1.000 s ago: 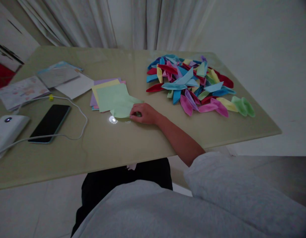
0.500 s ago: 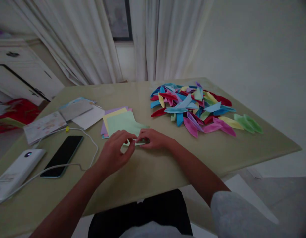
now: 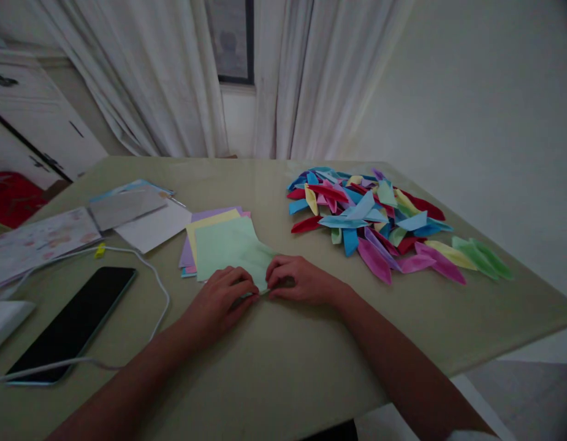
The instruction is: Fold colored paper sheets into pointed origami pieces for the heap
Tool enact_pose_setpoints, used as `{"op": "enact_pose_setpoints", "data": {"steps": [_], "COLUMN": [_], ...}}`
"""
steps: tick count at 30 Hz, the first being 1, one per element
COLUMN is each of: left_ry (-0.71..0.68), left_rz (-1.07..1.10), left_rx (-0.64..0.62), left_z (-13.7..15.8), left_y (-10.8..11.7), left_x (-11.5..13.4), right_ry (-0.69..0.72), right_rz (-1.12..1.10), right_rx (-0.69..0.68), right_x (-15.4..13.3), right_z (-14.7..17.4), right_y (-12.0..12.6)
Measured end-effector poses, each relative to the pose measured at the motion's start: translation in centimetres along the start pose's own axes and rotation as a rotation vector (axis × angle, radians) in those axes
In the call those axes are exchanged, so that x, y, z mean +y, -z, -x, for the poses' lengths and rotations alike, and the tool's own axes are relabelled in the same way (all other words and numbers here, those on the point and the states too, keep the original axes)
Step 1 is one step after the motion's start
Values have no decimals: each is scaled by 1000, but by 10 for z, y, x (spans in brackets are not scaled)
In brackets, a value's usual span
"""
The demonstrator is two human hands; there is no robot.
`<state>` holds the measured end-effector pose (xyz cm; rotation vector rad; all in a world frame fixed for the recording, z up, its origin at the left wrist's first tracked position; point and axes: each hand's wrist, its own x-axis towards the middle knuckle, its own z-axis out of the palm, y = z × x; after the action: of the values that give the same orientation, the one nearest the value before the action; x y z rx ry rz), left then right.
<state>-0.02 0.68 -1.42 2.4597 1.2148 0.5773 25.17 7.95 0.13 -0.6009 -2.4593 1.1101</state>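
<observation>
A light green sheet of paper (image 3: 232,248) lies in front of me, its right part lifted and bent. My left hand (image 3: 230,295) is closed on the sheet's near edge, thumb and fingers pinched together. Close beside it, my right hand (image 3: 295,278) pinches the right corner of the same paper. The fingertips of both hands nearly meet at the near edge, and they hide part of it. Behind and to the left, yellow paper (image 3: 194,236) and purple paper (image 3: 186,254) show from a stack of coloured sheets.
A heap of folded coloured paper pieces (image 3: 357,211) spreads over the right side of the table (image 3: 274,367). On the left are a black phone (image 3: 72,324), a white cable (image 3: 161,294), a white device (image 3: 5,318) and several cards and papers (image 3: 44,239).
Both hands have come lower and closer to the table with the green paper's near edge. My left fingers, spread in a loose pinch before, are now pressed together. The view has shifted.
</observation>
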Motion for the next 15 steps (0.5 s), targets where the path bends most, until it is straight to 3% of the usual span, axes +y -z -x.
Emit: {"op": "enact_pose_setpoints", "data": {"steps": [15], "left_ry": [69], "left_rz": [53], "left_rx": [24], "left_z": [1], "left_y": [-3], "left_x": [-2], "right_ry": [-127], "right_rz": [126], "right_rx": [64], "right_x": [-14], "right_z": [-3], "right_y": [-13]}}
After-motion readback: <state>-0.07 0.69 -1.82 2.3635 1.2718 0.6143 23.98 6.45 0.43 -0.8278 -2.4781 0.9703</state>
